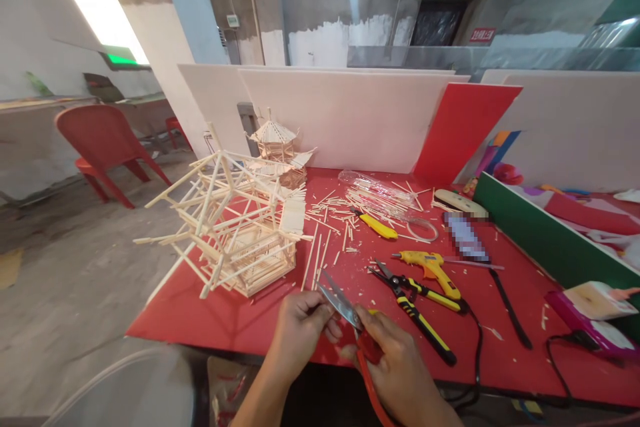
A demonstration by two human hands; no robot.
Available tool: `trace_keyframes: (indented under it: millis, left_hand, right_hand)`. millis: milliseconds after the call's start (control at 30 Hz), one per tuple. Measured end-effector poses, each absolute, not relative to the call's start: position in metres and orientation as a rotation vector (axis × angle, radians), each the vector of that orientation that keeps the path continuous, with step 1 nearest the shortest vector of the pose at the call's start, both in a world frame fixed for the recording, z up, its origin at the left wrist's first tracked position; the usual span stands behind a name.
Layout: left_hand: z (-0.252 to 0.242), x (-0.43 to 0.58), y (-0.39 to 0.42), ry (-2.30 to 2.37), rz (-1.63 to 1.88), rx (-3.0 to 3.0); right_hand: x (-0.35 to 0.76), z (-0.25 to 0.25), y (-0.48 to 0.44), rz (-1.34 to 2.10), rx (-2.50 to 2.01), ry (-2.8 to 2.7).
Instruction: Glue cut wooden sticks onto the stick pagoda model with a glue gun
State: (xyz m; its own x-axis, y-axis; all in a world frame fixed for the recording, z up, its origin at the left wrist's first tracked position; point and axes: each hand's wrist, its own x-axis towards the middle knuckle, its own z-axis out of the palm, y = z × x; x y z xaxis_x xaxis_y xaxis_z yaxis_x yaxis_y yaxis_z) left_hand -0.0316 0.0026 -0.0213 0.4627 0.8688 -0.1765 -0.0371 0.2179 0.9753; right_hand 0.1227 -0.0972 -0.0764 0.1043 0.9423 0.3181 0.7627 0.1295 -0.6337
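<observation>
My right hand (393, 353) grips a pair of scissors (343, 305) by the red handles, and the steel blades point up and left, slightly apart. Close beside the blades, my left hand (304, 328) has its fingers pinched together; whatever they hold is too small or hidden to make out. Beyond my left hand stands a model frame (225, 213) of thin wooden sticks, with a partly covered lattice base. Behind it rises a smaller stick-built pavilion (276, 137) with a pointed roof. Several loose sticks (320, 250) lie on the red tabletop (200, 327) past the scissors.
Right of my hands lie yellow-and-black pliers (417, 317), a yellow glue gun (433, 268) with a cord, and a yellow utility knife (379, 226). Farther back are a bag of sticks (380, 193) and a blurred phone (466, 237). A green board (545, 233) edges the right side.
</observation>
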Motion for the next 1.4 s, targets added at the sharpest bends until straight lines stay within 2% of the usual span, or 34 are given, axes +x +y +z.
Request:
trace_keyframes:
  millis: [167, 433, 633, 700, 833, 933, 1100, 1267, 1400]
  left_hand:
    - [-0.022, -0.032, 0.004, 0.881, 0.788, 1.116]
    - [-0.021, -0.037, 0.008, 1.001, 0.849, 1.031]
    - [-0.022, -0.042, 0.007, 1.139, 0.947, 1.165]
    - [-0.023, -0.042, 0.004, 1.118, 0.992, 1.243]
    - [-0.02, -0.042, -0.003, 0.999, 0.961, 1.512]
    - [-0.016, -0.045, -0.004, 1.006, 0.929, 1.565]
    - [-0.01, -0.051, -0.002, 0.934, 0.933, 1.13]
    - [-0.011, -0.049, 0.003, 0.736, 0.948, 0.727]
    - [-0.011, -0.047, 0.004, 0.689, 0.919, 0.617]
  right_hand:
    - [0.122, -0.076, -0.098, 0.376, -1.641, -1.651]
    - [0.125, -0.065, -0.071, -0.033, -2.252, -1.741]
    - [0.117, -0.05, -0.067, -0.139, -2.046, -1.799]
    - [0.114, -0.038, -0.064, -0.003, -1.897, -1.707]
    - [0.106, -0.014, -0.048, 0.488, -1.546, -1.534]
    - [0.103, -0.006, -0.035, 0.533, -1.472, -1.546]
    - [0.11, -0.001, -0.031, 0.445, -1.593, -1.354]
    - [0.099, -0.001, -0.027, 0.926, -1.304, -1.376]
    - [0.082, -0.008, -0.021, 1.249, -1.081, -1.054]
